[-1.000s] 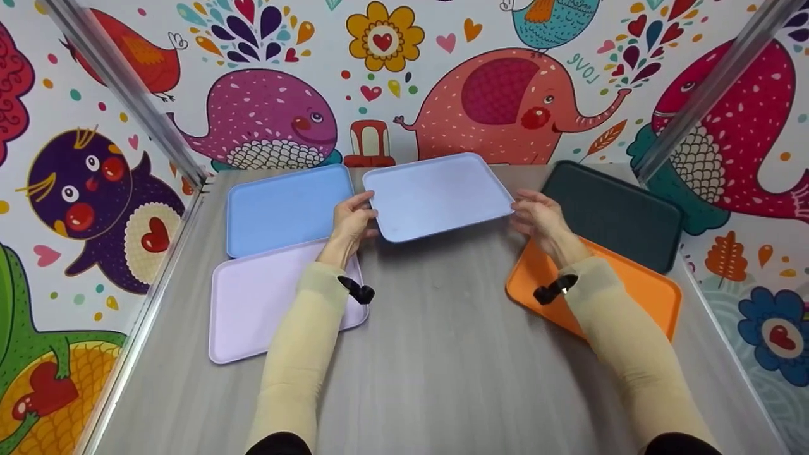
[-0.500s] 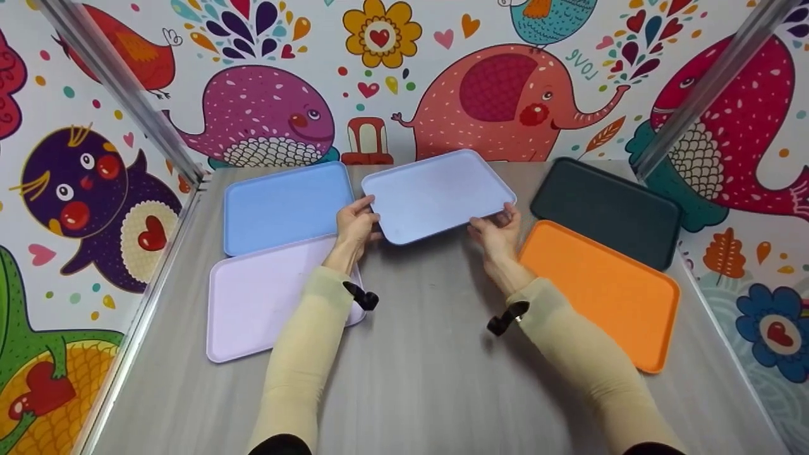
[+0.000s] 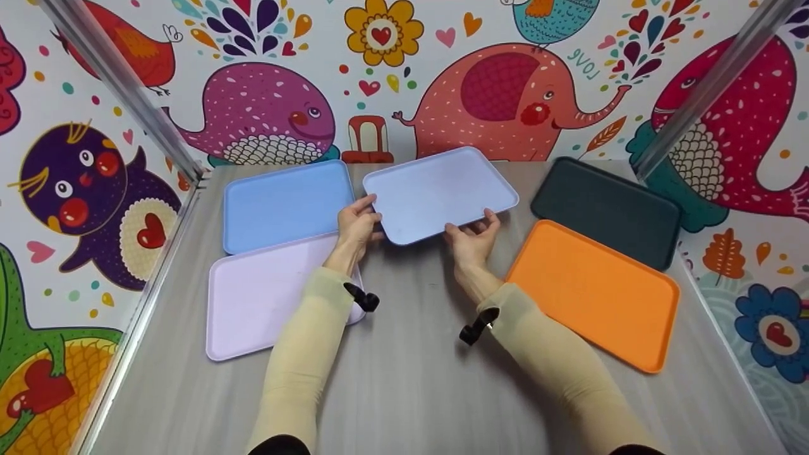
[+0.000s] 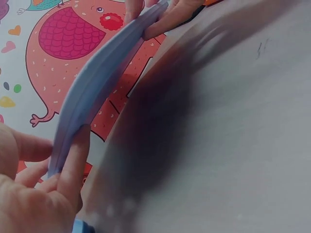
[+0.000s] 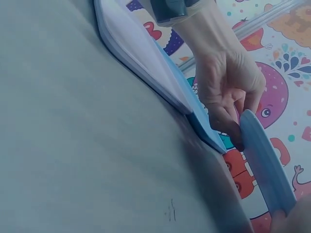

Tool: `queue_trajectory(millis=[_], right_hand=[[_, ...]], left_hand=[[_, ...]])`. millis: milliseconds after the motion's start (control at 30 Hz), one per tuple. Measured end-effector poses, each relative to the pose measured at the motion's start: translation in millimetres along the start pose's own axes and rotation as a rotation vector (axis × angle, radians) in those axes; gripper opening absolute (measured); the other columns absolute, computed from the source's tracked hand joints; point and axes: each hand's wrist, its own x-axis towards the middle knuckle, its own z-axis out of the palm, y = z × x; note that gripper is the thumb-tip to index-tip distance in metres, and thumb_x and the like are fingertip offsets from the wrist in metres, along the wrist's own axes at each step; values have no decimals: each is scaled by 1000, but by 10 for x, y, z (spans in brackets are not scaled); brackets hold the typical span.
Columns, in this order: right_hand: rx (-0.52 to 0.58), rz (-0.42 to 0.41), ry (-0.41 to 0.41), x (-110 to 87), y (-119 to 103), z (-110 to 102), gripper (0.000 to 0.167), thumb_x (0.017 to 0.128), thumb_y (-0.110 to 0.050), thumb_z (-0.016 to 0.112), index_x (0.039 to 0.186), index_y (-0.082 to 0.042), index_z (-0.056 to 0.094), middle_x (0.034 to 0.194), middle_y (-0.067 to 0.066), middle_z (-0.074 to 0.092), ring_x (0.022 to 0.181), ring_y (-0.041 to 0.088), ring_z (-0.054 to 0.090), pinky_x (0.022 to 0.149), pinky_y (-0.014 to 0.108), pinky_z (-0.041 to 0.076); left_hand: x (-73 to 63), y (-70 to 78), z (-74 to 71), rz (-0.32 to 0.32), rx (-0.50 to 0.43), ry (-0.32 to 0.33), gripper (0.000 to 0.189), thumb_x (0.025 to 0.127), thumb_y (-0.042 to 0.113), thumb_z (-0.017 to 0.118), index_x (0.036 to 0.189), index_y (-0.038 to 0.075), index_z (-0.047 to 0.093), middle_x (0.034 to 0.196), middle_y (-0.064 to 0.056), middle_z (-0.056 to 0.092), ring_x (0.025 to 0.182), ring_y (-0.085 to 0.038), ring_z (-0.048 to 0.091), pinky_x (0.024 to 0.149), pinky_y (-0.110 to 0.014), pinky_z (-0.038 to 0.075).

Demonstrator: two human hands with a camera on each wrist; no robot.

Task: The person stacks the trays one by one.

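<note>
A pale periwinkle tray (image 3: 442, 193) is held up off the table at the back middle, its shadow falling below it in the left wrist view. My left hand (image 3: 356, 229) pinches its left edge, thumb on one face and fingers on the other. On the near long edge, right of the middle, my right hand (image 3: 473, 245) grips the rim between thumb and fingers. From the left wrist, the tray (image 4: 92, 82) shows edge-on, tilted, with my left hand (image 4: 43, 184) at its lower end. The right wrist view catches the tray (image 5: 267, 162) from its side too.
On the left, a blue tray (image 3: 287, 205) lies behind a lilac tray (image 3: 259, 303), the two overlapping in view. A dark green tray (image 3: 607, 212) lies at the back right, with an orange tray (image 3: 600, 297) in front. The patterned wall (image 3: 392, 82) rises behind the table (image 3: 411, 379).
My right hand has moved from the tray's right end leftward along its near edge and now grips it there. The left hand keeps its hold; the tray has barely shifted.
</note>
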Motion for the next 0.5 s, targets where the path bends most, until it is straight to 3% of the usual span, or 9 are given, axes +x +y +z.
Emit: queue_trajectory(millis=[267, 400, 500], right_hand=[[-18, -27, -3, 2, -79, -21, 98, 83, 26, 74, 163, -16, 36, 132, 10, 46, 92, 22, 62, 69, 28, 66], [-16, -48, -11, 23, -133, -45, 96, 83, 25, 73, 162, -14, 36, 128, 9, 48, 91, 22, 65, 69, 29, 66], [-6, -52, -25, 38, -181, -67, 93, 85, 24, 72, 162, -13, 37, 124, 9, 50, 86, 19, 67, 69, 29, 67]], left_hand=[[-41, 20, 34, 6, -30, -2, 65, 98, -11, 61, 160, 6, 62, 167, -26, 57, 119, -31, 70, 65, -31, 67], [-75, 39, 43, 3, -28, -26, 63, 99, -9, 64, 160, 9, 62, 170, -24, 54, 129, -33, 68, 86, -49, 71], [-103, 58, 35, 6, -25, -46, 65, 99, -9, 66, 160, 11, 61, 175, -20, 49, 139, -36, 63, 101, -65, 65]])
